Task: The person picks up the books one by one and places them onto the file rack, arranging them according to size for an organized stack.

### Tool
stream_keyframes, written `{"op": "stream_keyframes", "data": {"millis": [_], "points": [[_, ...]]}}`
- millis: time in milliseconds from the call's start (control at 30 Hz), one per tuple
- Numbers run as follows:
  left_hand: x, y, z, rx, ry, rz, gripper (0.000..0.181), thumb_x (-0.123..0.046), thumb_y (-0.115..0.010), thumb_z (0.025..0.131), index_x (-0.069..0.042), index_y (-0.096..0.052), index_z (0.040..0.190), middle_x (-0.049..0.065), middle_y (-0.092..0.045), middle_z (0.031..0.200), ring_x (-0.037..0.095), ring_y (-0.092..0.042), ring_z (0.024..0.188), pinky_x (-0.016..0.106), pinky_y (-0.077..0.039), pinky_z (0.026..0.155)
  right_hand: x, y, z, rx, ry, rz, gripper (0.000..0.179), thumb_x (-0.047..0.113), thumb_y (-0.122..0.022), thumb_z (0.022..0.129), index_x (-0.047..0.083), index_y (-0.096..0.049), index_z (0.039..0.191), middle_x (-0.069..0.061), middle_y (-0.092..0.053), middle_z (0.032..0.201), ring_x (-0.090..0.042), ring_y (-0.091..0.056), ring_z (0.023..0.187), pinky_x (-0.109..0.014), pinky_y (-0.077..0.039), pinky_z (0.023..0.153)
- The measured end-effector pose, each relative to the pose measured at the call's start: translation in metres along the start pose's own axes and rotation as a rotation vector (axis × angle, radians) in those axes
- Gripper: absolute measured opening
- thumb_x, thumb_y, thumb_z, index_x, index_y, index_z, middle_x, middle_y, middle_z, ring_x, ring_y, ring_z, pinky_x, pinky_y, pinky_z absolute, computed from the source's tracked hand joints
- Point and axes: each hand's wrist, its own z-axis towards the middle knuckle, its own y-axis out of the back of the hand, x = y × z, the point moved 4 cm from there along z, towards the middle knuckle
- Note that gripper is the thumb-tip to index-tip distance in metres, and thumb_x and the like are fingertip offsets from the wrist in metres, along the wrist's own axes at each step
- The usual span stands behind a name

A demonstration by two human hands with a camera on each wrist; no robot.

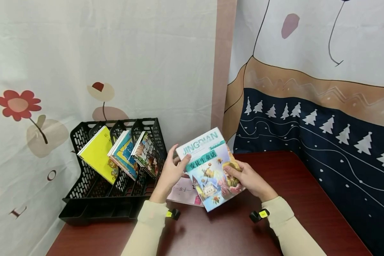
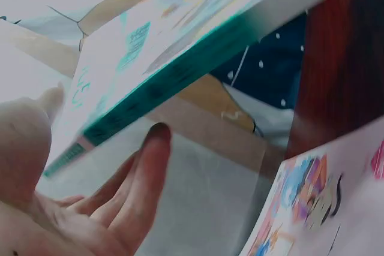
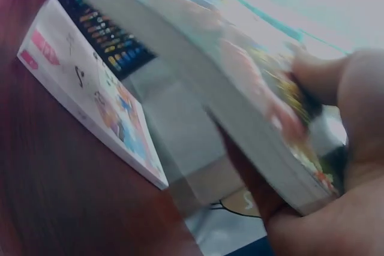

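A thick paperback book with a fairy-tale cover and a teal spine is held up tilted, front cover upward. My right hand grips its right edge, the thumb on the cover and fingers underneath. My left hand is at the spine side, its thumb over the cover's edge. In the left wrist view, the left fingers extend below the book with a gap behind them. A pink-white book lies on the table beneath, partly hidden by the held one.
A black file rack stands at the left against the wall curtain. In its slots lean a yellow book, several blue-and-white books and a dark picture-covered book. The red-brown table reaches a patterned curtain at the right.
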Motion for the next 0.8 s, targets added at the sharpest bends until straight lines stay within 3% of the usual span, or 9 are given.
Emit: {"op": "stream_keyframes", "data": {"millis": [67, 233, 400, 633, 800], "points": [[0.001, -0.008, 0.0, 0.057, 0.021, -0.041, 0.089, -0.054, -0.069, 0.108, -0.031, -0.016, 0.177, 0.025, -0.067, 0.141, 0.024, -0.077, 0.091, 0.047, -0.07, 0.078, 0.001, 0.001, 0.001, -0.06, 0.006, 0.061, 0.06, 0.048, -0.067, 0.11, 0.01, -0.056, 0.154, -0.01, -0.077, 0.122, -0.02, -0.077, 0.102, -0.029, -0.065, 0.09], [0.001, -0.027, -0.004, 0.163, 0.049, -0.036, 0.085, -0.056, -0.061, 0.111, -0.026, -0.018, 0.178, 0.028, -0.068, 0.141, 0.027, -0.08, 0.1, 0.045, -0.069, 0.083, 0.001, -0.001, 0.003, -0.174, 0.02, 0.173, 0.059, 0.046, -0.063, 0.112, 0.009, -0.053, 0.156, -0.004, -0.074, 0.122, -0.014, -0.074, 0.103, -0.025, -0.064, 0.089], [0.004, -0.037, -0.005, 0.209, 0.051, -0.046, 0.083, -0.053, -0.06, 0.113, -0.022, -0.018, 0.177, 0.027, -0.063, 0.15, 0.03, -0.074, 0.123, 0.046, -0.067, 0.093, -0.001, -0.007, 0.006, -0.211, 0.028, 0.206, 0.057, 0.044, -0.063, 0.113, 0.007, -0.054, 0.155, -0.002, -0.075, 0.119, -0.012, -0.073, 0.101, -0.023, -0.063, 0.087], [0.008, -0.041, -0.005, 0.226, 0.069, -0.076, 0.06, -0.057, -0.059, 0.112, -0.019, -0.051, 0.158, 0.013, -0.075, 0.125, 0.015, -0.075, 0.103, 0.033, -0.063, 0.087, -0.002, -0.022, 0.009, -0.196, 0.022, 0.221, 0.056, 0.044, -0.065, 0.112, 0.007, -0.057, 0.153, -0.005, -0.077, 0.121, -0.013, -0.074, 0.101, -0.024, -0.064, 0.089], [0.014, -0.04, -0.004, 0.231, 0.102, -0.122, 0.057, -0.059, -0.06, 0.11, -0.018, -0.059, 0.15, 0.008, -0.078, 0.121, 0.013, -0.077, 0.1, 0.033, -0.065, 0.086, -0.005, -0.028, 0.009, -0.173, 0.008, 0.235, 0.056, 0.046, -0.065, 0.111, 0.01, -0.057, 0.153, -0.006, -0.076, 0.124, -0.016, -0.074, 0.104, -0.026, -0.064, 0.091]]}}
